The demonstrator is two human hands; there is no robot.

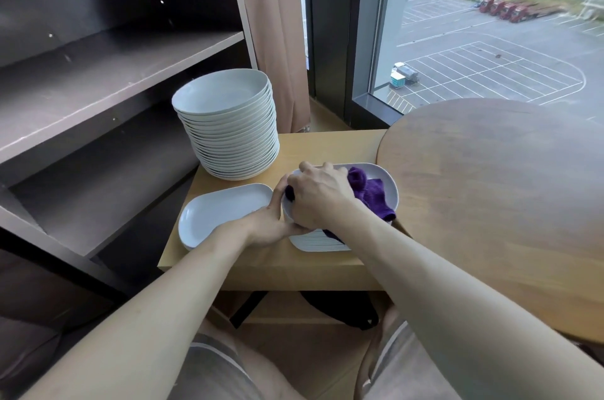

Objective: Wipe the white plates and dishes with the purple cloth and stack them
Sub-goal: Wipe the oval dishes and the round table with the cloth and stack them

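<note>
Two hands: my right hand point(318, 197) is clutching the cloth point(369, 193), my left hand point(268, 224) is gripping the dish point(390, 182)

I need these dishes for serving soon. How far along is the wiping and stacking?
Likely done: the tall stack of round plates and the rectangular dish on the left. In hand: the right hand holds the purple cloth inside the top dish, which the left hand grips. Left: the pile of dishes beneath it.
</note>
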